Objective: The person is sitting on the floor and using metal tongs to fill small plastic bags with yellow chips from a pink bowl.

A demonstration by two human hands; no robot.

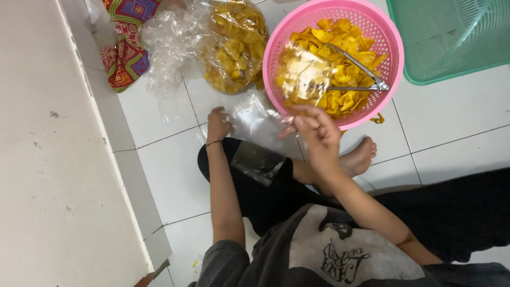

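Note:
My left hand (pixel 218 125) pinches one edge of a clear plastic bag (pixel 257 138) that drapes over my knee. The other side of the bag's mouth is pinched by my right hand (pixel 317 133), close to the rim of a round pink basket (pixel 276 40). The basket is full of yellow chips (pixel 345 42). Metal tongs (pixel 357 74) lie on top of the chips. A clear bag partly filled with chips (pixel 300 74) rests inside the basket on its near left side.
A large clear bag of yellow chips (pixel 234 45) lies on the white floor tiles beside the pink basket. A patterned red cloth (pixel 127 42) lies at the far left. A green mesh tray (pixel 451 37) sits at the upper right. My bare foot (pixel 361 157) rests below the basket.

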